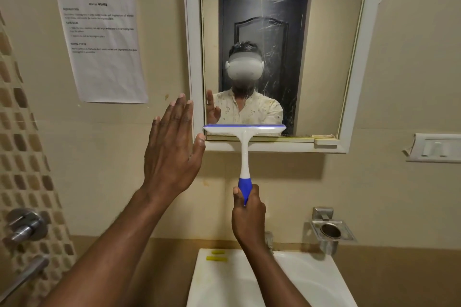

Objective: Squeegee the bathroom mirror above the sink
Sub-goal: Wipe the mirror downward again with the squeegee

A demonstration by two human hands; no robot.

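You stand facing a white-framed mirror [282,32] on a cream wall, with a white sink [224,281] below it. Your right hand [248,217] is wrapped tight around the blue handle of a squeegee [244,147], thumb up along the grip, fingers fully closed on it. The squeegee stands upright: its white neck rises from your fist, and its wide blade, edged in blue, lies level across the bottom of the glass, just above the lower frame. The blade covers the left and middle part of the mirror's width; the right part beside it is bare.

Your left hand [172,147] is held up flat and open, fingers together and pointing up, holding nothing. It is just left of the mirror's frame, with the thumb tip beside the blade's left end. I cannot tell whether the palm touches the wall.

The glass carries pale streaks and smears, thickest right of centre. It reflects a dark door and a person in a light shirt.

A printed sheet [104,45] is stuck to the wall left of the mirror. A metal holder [330,230] is on the wall right of the sink.
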